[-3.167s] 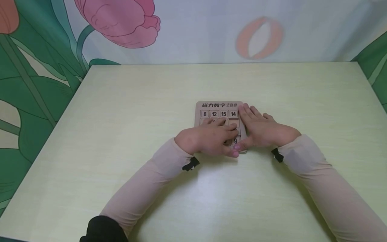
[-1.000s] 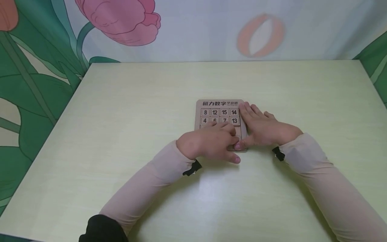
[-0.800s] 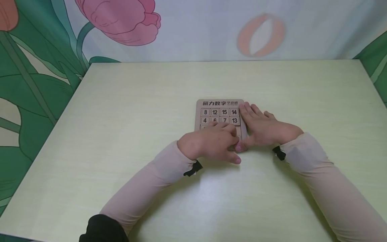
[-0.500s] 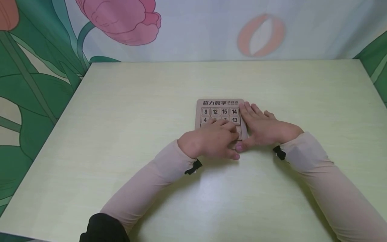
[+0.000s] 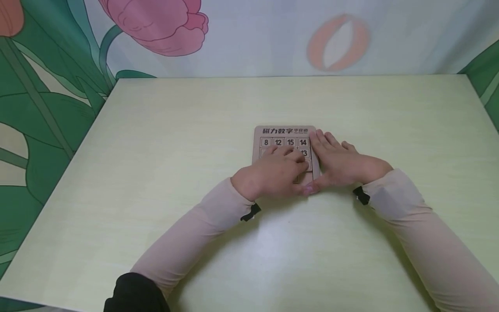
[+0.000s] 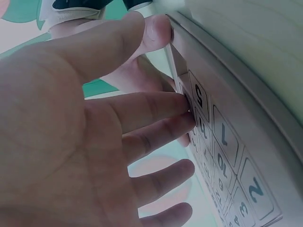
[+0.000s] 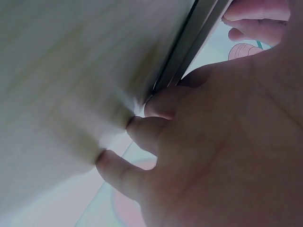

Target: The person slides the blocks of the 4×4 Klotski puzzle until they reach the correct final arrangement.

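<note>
The number puzzle lies on the worktop under the unclenched left hand; a slot, seemingly vacant, is at this hand's three o'clock. The extended right hand touches the puzzle's three-o'clock edge.

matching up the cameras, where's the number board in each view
Head: number board just right of centre.
Left wrist: number board slants from top centre to lower right.
Right wrist: only the number board's edge, upper middle.
Shared landmark: the right hand, at the number board's edge.
</note>
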Tool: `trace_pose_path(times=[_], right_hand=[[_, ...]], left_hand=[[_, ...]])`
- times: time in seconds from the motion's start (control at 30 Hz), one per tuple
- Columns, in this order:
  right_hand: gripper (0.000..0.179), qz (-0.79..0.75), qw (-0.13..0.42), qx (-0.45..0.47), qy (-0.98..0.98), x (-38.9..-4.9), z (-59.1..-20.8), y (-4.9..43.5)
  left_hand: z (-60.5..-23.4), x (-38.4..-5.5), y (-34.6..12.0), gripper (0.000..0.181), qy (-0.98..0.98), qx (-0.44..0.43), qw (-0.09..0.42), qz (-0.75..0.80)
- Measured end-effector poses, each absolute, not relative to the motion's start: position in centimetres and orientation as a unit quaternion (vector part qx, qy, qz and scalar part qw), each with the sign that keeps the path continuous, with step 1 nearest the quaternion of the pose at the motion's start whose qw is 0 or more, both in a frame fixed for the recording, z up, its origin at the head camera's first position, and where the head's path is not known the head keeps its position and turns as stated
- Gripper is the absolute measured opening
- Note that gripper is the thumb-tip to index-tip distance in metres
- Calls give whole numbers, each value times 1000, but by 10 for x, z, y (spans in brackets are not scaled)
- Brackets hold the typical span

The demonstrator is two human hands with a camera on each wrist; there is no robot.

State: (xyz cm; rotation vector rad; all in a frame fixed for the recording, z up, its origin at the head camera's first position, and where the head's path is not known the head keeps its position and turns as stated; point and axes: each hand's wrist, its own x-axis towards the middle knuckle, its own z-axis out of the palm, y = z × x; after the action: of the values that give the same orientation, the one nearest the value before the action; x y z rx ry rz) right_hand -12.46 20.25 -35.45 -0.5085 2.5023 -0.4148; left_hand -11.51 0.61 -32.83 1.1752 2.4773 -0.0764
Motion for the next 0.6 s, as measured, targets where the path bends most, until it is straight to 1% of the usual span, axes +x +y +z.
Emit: trace_pose_path(times=[0.2, 0.37, 0.43, 0.6], right_hand=[[146, -162, 273, -188, 930, -124, -354, 203], [147, -169, 272, -183, 929, -122, -355, 204], [146, -171, 271, -183, 930, -123, -355, 204], [146, -170, 271, -181, 930, -124, -356, 204]], left_hand=[[-326, -118, 5, 63, 881, 419, 218, -13], [-317, -116, 2, 46, 875, 419, 243, -20], [-314, -114, 2, 42, 873, 420, 247, -28], [-309, -105, 6, 43, 880, 399, 255, -42]])
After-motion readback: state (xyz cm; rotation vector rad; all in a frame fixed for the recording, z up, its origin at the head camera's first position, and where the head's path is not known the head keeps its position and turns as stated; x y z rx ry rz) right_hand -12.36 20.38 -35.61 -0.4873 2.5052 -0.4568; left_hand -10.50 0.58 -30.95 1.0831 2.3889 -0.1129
